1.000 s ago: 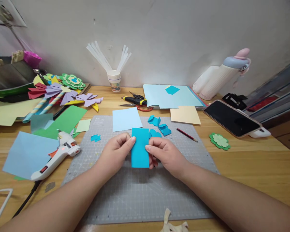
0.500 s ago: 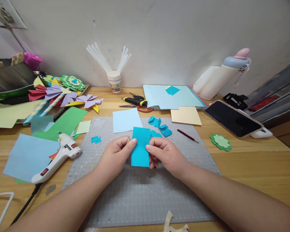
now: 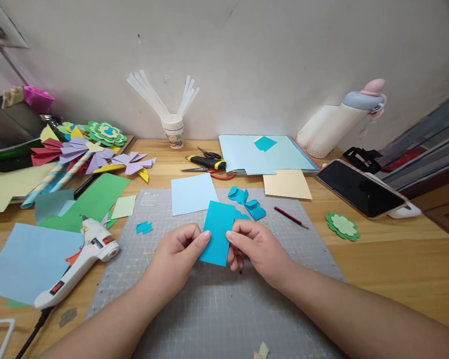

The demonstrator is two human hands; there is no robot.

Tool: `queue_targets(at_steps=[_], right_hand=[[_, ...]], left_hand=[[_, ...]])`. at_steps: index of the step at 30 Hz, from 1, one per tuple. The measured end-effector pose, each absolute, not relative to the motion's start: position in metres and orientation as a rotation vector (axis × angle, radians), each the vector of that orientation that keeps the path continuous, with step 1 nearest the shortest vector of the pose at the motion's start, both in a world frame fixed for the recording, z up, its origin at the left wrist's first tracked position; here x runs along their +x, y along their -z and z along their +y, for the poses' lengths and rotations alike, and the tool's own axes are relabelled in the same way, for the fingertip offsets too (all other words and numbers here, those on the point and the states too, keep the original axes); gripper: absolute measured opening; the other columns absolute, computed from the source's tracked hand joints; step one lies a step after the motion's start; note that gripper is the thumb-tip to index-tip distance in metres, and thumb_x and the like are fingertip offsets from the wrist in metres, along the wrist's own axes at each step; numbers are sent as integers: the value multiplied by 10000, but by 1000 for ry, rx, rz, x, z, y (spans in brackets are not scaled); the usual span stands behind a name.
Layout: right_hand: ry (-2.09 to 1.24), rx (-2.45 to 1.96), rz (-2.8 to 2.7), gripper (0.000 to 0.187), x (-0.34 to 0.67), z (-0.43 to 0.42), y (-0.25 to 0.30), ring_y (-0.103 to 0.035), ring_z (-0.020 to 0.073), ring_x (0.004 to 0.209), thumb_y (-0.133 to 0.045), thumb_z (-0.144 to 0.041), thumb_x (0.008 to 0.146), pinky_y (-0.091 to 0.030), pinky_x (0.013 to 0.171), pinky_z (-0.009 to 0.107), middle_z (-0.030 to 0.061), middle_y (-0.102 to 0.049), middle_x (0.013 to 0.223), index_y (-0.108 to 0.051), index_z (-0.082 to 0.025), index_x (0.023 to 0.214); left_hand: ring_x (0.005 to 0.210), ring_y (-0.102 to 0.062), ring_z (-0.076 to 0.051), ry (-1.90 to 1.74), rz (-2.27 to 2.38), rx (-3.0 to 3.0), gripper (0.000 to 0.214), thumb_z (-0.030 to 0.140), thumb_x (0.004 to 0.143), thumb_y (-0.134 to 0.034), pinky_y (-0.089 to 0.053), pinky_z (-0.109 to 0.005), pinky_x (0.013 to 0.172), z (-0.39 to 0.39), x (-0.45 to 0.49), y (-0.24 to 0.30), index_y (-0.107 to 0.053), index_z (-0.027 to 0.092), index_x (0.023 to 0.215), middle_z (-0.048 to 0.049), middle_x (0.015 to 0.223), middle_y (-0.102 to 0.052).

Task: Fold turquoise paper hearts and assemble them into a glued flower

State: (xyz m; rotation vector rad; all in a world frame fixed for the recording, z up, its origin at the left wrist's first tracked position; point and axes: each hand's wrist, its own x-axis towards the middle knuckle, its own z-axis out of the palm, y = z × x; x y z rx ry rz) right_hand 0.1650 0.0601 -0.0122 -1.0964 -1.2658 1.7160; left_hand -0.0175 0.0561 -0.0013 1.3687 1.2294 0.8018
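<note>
Between my two hands is a blue rectangle of paper, held slightly tilted above the grey cutting mat. My left hand pinches its left edge, thumb on top. On the right edge, my right hand grips it between thumb and fingers. Just beyond the paper lie several folded blue paper pieces, one partly hidden behind it. A pale blue paper sheet rests on the mat behind my hands, and small blue paper scraps lie to the left.
A white glue gun with a cord lies left. A pencil, a green paper flower and a phone are on the right. Scissors and a yellow-black cutter lie behind, near a paper cup with white sticks.
The blue paper has tilted, its top leaning right, and sits slightly lower in view. Both hands keep their hold. The whole view has shifted a little.
</note>
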Motion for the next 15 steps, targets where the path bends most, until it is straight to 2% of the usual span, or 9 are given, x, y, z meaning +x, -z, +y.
queue_targets(at_steps=[4, 11, 15], right_hand=[[-1719, -1090, -1239, 333, 165, 60, 12, -563, 84, 429, -578, -424, 841, -407, 436, 190, -27, -636, 543, -489, -181, 632], [-1698, -1082, -1191, 316, 165, 55, 11, -554, 92, 431, -578, -407, 846, -408, 446, 204, -29, -620, 527, -492, -186, 637], [-1687, -1072, -1180, 311, 165, 52, 11, -555, 93, 436, -574, -398, 851, -412, 454, 209, -28, -621, 533, -499, -186, 636]], left_hand=[[544, -305, -108, -778, 1240, 1365, 420, 471, 839, -494, -276, -231, 527, 57, -18, 2, -333, 204, 558, 57, 556, -335], [533, -363, -118, -722, 1194, 1363, 393, 454, 842, -476, -327, -240, 544, 57, -16, -3, -431, 195, 550, 39, 548, -435], [534, -346, -120, -717, 1248, 1430, 413, 469, 823, -484, -311, -244, 536, 57, -17, -4, -401, 197, 524, 37, 537, -393]])
